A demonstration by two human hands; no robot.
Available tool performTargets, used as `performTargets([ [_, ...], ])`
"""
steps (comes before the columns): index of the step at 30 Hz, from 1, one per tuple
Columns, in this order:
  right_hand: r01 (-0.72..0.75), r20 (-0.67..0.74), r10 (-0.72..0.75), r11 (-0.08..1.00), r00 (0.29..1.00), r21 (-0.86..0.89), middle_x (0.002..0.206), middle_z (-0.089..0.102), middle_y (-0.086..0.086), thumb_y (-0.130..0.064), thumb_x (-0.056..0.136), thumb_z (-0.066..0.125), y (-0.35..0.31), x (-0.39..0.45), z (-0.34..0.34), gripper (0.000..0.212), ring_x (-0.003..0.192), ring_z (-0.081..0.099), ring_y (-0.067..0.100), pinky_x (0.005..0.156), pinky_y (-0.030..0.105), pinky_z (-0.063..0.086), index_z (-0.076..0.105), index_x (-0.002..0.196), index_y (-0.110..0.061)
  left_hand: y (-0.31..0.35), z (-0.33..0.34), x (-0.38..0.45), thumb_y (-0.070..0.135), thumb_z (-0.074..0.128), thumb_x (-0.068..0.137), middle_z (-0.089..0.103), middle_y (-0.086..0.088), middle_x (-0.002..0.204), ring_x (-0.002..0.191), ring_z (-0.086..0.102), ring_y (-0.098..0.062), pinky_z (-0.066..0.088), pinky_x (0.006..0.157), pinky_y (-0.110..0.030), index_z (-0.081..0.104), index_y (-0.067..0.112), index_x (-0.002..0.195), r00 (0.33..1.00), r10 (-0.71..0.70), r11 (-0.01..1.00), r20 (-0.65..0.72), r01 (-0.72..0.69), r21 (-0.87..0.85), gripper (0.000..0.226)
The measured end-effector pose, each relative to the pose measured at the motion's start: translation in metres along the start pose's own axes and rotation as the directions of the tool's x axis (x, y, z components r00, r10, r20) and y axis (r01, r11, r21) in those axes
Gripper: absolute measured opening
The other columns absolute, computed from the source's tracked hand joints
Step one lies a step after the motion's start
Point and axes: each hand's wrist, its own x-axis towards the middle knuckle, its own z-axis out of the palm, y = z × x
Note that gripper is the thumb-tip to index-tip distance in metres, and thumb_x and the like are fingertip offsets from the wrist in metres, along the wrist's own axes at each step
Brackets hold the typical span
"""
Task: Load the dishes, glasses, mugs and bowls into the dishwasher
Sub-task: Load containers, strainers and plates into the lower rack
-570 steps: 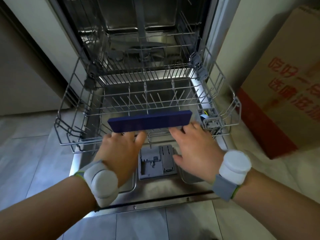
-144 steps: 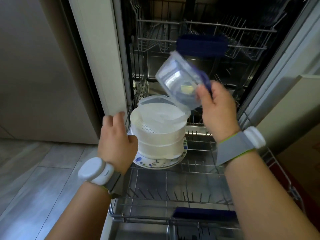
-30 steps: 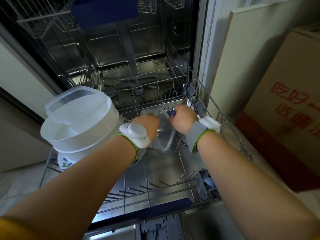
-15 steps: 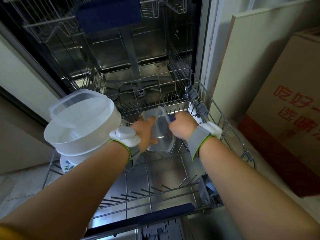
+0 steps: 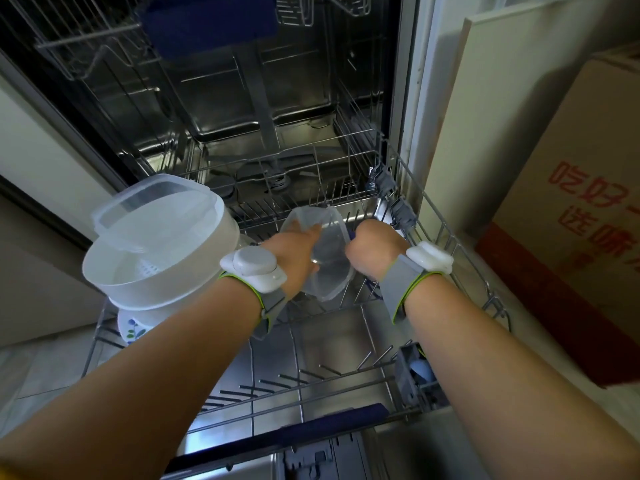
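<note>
The lower dishwasher rack (image 5: 460, 258) is pulled out over the open door. A clear plastic container (image 5: 329, 258) stands on edge among the tines near the rack's back right. My left hand (image 5: 298, 254) holds its left side, fingers against the plastic. My right hand (image 5: 372, 251) grips its right rim with curled fingers. At the rack's left sits a stack: white plastic bowls (image 5: 156, 258) with a clear lid (image 5: 149, 206) on top, on a floral plate (image 5: 130, 329).
The upper rack (image 5: 86, 32) with a dark blue handle (image 5: 211, 22) stays inside the dishwasher. A cutlery basket (image 5: 415, 372) sits at the rack's front right. A cardboard box (image 5: 571, 220) and a pale board (image 5: 485, 116) stand to the right.
Both hands have shifted the clear container slightly, tipping it more upright among the tines. The stack at the left has not moved.
</note>
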Motion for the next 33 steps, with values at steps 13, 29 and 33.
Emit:
performTargets([
  [13, 0.040, -0.031, -0.040, 0.999, 0.999, 0.015, 0.061, 0.039, 0.003, -0.015, 0.091, 0.052, 0.012, 0.004, 0.005, 0.035, 0.063, 0.044, 0.023, 0.046, 0.024, 0.026, 0.038, 0.059, -0.011, 0.008, -0.007, -0.010, 0.029, 0.059, 0.095, 0.028, -0.013, 0.154, 0.137, 0.036, -0.030, 0.032, 0.108, -0.033, 0.021, 0.021, 0.152, 1.000, 0.010, 0.999, -0.004, -0.010, -0.047, 0.069],
  [29, 0.000, -0.008, 0.001, 1.000, 1.000, 0.025, 0.063, 0.044, 0.004, -0.012, 0.086, 0.053, 0.024, 0.012, 0.012, 0.027, 0.070, 0.048, 0.027, 0.047, 0.023, 0.027, 0.045, 0.059, -0.010, 0.006, 0.003, -0.009, 0.029, 0.059, 0.094, 0.028, -0.010, 0.155, 0.135, 0.039, -0.030, 0.034, 0.109, -0.033, 0.018, 0.023, 0.153, 1.000, 0.018, 0.999, -0.015, -0.019, -0.033, 0.073],
  [33, -0.005, -0.011, 0.005, 1.000, 1.000, 0.018, 0.061, 0.038, 0.004, -0.009, 0.085, 0.052, 0.023, 0.013, 0.012, 0.031, 0.072, 0.044, 0.027, 0.047, 0.024, 0.024, 0.039, 0.058, -0.010, 0.008, 0.004, -0.009, 0.029, 0.059, 0.094, 0.031, -0.011, 0.151, 0.132, 0.043, -0.030, 0.037, 0.104, -0.032, 0.018, 0.021, 0.153, 1.000, 0.022, 1.000, -0.007, -0.022, -0.014, 0.072],
])
